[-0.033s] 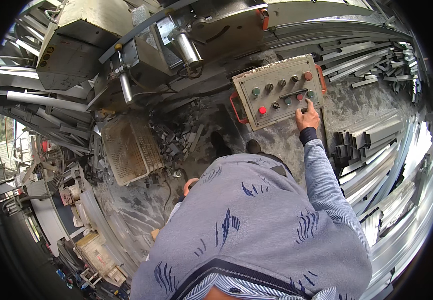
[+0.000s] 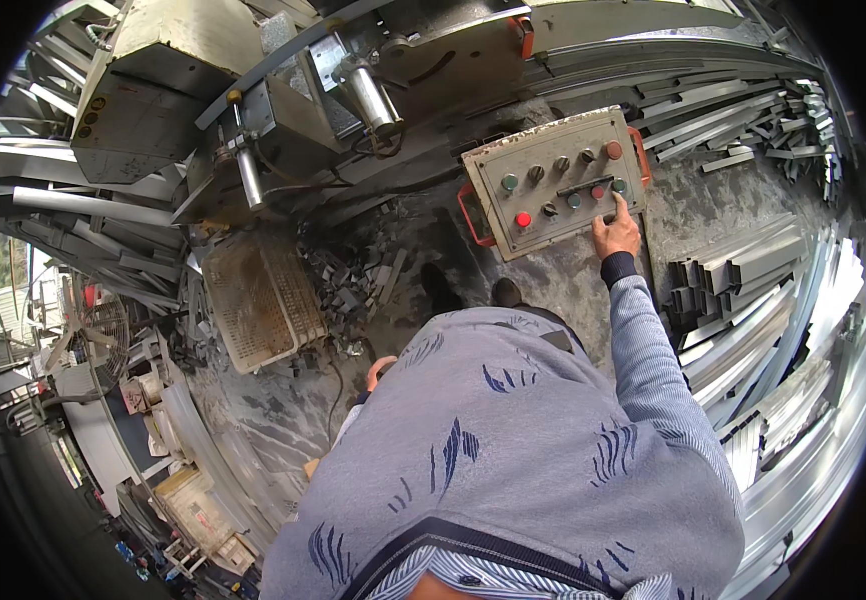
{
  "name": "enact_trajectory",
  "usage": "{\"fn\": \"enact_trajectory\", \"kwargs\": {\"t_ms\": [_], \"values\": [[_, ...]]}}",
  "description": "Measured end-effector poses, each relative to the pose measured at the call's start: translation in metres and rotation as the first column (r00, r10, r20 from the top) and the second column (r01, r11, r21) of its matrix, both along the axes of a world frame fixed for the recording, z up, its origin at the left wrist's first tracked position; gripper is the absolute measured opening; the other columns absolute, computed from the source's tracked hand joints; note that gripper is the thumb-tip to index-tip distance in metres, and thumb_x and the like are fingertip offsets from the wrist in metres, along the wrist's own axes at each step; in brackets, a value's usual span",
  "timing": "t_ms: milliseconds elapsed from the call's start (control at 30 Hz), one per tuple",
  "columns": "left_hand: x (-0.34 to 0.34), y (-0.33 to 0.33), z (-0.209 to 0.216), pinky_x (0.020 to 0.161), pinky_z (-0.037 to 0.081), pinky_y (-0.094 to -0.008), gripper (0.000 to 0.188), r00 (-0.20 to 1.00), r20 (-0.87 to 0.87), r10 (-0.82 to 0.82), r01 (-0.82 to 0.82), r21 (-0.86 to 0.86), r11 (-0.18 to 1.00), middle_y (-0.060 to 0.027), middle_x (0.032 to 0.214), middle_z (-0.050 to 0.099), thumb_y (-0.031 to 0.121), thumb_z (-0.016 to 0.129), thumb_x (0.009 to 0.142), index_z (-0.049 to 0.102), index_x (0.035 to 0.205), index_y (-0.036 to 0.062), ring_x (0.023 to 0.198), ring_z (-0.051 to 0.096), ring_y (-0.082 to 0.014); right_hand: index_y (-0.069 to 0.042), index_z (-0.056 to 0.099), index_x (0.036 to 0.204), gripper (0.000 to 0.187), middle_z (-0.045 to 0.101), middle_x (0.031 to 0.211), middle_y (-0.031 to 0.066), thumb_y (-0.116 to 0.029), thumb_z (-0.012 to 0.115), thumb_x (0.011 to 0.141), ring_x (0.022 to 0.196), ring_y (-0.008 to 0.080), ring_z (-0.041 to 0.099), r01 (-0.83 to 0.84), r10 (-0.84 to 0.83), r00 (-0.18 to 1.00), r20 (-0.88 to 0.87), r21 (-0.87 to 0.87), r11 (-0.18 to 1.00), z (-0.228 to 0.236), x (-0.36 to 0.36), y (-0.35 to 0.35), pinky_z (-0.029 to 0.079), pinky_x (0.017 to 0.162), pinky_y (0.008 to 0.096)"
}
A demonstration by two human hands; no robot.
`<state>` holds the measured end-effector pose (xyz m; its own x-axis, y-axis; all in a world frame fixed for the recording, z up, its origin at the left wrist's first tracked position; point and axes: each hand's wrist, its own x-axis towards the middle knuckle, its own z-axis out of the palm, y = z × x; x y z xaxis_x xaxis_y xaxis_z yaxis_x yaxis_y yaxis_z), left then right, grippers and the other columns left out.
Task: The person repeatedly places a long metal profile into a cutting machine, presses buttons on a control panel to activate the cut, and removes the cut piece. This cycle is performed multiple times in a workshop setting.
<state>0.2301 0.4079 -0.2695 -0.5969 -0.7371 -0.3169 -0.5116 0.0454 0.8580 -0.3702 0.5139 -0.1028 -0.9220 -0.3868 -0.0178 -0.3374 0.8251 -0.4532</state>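
Note:
My right hand (image 2: 617, 236) reaches to the lower right corner of a beige control box (image 2: 541, 236). Its index finger is stretched out to a green button (image 2: 620, 186), and the tip appears to touch it. The other fingers are loosely bent, and nothing is held. Beside that button are a red button (image 2: 598, 191) and a black bar (image 2: 587, 186). At the box's lower left a red button (image 2: 523, 219) shines brightly. Only part of my left hand (image 2: 380, 371) shows at my left side; my vest hides most of it, and its grip is unclear.
A machine with metal cylinders (image 2: 373, 102) stands beyond the box. A plastic crate (image 2: 249, 300) and scattered metal offcuts (image 2: 353, 282) lie to the left. Stacked metal profiles (image 2: 743, 270) lie on the right, with more profiles (image 2: 708, 105) behind. A fan (image 2: 98, 335) stands far left.
My right index finger has straightened and moved slightly forward onto the green button. The left hand looks the same, and the view has shifted very slightly.

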Motion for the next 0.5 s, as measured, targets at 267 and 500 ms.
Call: {"fn": "enact_trajectory", "kwargs": {"t_ms": [267, 500], "values": [[-0.006, -0.014, -0.016, 0.082, 0.046, -0.0297, 0.029, 0.979, 0.186, 0.083, -0.116, 0.178, 0.977, -0.008, 0.097, 0.066, 0.025, 0.069, 0.078, 0.065, 0.097, 0.0029, 0.092, 0.062, -0.0181, -0.026, 0.029, 0.141, 0.076, 0.065, 0.098, 0.0168, -0.027, 0.065, 0.074, 0.09, 0.0361, 0.062, -0.036, 0.023, 0.998, 0.066, 0.211, 0.977, -0.012, -0.023, 0.006, 0.049, 0.079, 0.0453], [-0.019, -0.008, -0.011, 0.083, 0.047, -0.032, 0.035, 0.954, 0.287, 0.082, -0.107, 0.073, 0.992, -0.0105, 0.1, 0.066, 0.037, 0.064, 0.083, 0.067, 0.098, 0.0056, 0.097, 0.062, -0.0235, -0.015, 0.023, 0.144, 0.083, 0.065, 0.093, 0.0207, -0.027, 0.069, 0.076, 0.086, 0.0365, 0.063, -0.171, 0.163, 0.985, 0.051, 0.377, 0.911, -0.014, -0.034, 0.001, 0.05, 0.076, 0.0434]]}}
